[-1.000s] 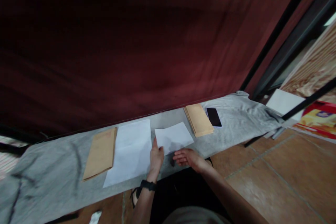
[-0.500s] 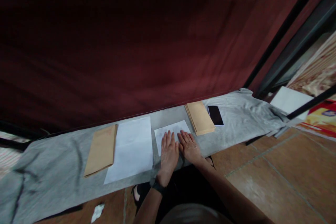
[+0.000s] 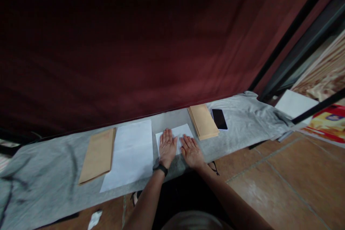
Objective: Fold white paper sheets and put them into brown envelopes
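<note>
A folded white sheet of paper point(image 3: 178, 133) lies in front of me on the grey cloth, partly covered by both hands. Flat on its left part rests my left hand point(image 3: 167, 147), fingers stretched out, a dark band on the wrist. My right hand point(image 3: 192, 152) presses flat on the right part, its fingers slightly spread. To the left is a larger white paper point(image 3: 132, 154), overlapped at its left side by a brown envelope stack point(image 3: 98, 156). Right of my hands, narrower brown envelopes point(image 3: 204, 121) lie stacked beside a dark-screened phone point(image 3: 219, 119).
The grey cloth point(image 3: 51, 176) covers a long narrow bench against a dark red curtain point(image 3: 151, 61). Black metal poles point(image 3: 293, 32) stand at the right, near a white board point(image 3: 295, 105) and a red-yellow package point(image 3: 329, 124). A crumpled tissue point(image 3: 95, 219) lies on the tiled floor.
My hands have moved apart on the folded paper, the left one sliding left and a little upward. The view has shifted slightly; the envelopes and phone stay in place.
</note>
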`<state>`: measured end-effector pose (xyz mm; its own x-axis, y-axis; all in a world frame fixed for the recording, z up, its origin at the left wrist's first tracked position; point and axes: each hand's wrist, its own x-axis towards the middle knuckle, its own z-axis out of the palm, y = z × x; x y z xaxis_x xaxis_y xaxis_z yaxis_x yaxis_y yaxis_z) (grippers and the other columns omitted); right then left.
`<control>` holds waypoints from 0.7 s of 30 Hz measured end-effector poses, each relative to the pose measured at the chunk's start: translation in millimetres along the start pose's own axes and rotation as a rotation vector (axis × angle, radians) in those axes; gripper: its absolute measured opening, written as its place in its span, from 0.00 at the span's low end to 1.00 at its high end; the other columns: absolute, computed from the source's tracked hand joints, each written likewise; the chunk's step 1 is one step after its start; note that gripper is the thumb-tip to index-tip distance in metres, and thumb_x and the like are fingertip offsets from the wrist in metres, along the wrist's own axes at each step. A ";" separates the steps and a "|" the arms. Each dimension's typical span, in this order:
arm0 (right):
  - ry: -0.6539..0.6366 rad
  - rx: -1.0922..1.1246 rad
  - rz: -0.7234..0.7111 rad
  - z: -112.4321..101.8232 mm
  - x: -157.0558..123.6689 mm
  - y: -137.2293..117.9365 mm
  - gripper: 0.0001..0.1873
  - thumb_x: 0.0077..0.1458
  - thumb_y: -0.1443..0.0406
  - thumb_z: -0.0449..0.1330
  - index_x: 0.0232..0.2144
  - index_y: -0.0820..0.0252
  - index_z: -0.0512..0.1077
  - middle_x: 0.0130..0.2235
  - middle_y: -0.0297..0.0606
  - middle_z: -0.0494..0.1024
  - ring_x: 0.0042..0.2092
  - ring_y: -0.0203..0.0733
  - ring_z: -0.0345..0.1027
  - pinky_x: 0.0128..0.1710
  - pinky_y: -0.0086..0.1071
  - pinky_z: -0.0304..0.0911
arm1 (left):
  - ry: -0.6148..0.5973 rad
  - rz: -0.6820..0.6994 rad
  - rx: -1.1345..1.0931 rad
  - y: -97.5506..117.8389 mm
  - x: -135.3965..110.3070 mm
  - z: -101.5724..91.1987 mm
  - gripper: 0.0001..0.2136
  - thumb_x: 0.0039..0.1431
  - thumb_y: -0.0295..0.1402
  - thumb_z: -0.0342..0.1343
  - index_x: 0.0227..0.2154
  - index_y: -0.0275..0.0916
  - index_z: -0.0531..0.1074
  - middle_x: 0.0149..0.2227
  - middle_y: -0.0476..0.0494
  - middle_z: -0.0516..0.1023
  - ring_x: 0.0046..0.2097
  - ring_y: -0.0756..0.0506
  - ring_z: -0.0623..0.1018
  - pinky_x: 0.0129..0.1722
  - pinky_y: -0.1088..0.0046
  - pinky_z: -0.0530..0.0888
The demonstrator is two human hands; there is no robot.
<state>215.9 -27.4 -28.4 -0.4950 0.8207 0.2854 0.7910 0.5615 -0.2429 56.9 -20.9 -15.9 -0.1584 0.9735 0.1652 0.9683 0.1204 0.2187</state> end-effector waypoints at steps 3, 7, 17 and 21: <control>0.032 -0.007 -0.002 0.6 -0.4 -0.3 0.27 0.70 0.60 0.47 0.67 0.62 0.60 0.67 0.46 0.62 0.68 0.48 0.54 0.68 0.45 0.47 | 0.034 -0.066 0.058 -9.3 -0.5 -0.7 0.28 0.70 0.36 0.36 0.66 0.23 0.55 0.69 0.28 0.56 0.71 0.39 0.55 0.70 0.57 0.53; 0.054 -0.006 -0.004 1.6 -2.2 1.6 0.26 0.70 0.60 0.48 0.66 0.63 0.62 0.67 0.46 0.62 0.68 0.47 0.54 0.68 0.45 0.48 | 0.094 -0.103 0.114 -13.6 -19.9 -0.5 0.28 0.70 0.36 0.37 0.66 0.20 0.56 0.69 0.25 0.57 0.71 0.37 0.56 0.69 0.55 0.55; 0.000 0.181 -0.069 5.1 44.9 -30.0 0.26 0.71 0.61 0.42 0.65 0.64 0.62 0.68 0.44 0.61 0.69 0.43 0.54 0.67 0.43 0.51 | 0.055 -0.008 0.110 -13.6 -48.2 0.2 0.28 0.66 0.31 0.42 0.68 0.27 0.54 0.70 0.30 0.55 0.72 0.38 0.52 0.70 0.54 0.54; -0.034 0.177 -0.082 19.6 64.4 -42.3 0.26 0.71 0.59 0.44 0.64 0.65 0.64 0.67 0.43 0.63 0.68 0.43 0.54 0.68 0.42 0.49 | 0.047 0.015 0.135 -15.3 -47.5 0.5 0.28 0.63 0.26 0.42 0.67 0.27 0.56 0.70 0.29 0.56 0.72 0.38 0.53 0.69 0.55 0.56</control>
<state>143.5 3.8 -18.0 -0.5694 0.7728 0.2803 0.6736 0.6341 -0.3798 49.6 -68.9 -27.6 -0.1497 0.9655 0.2130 0.9873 0.1343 0.0849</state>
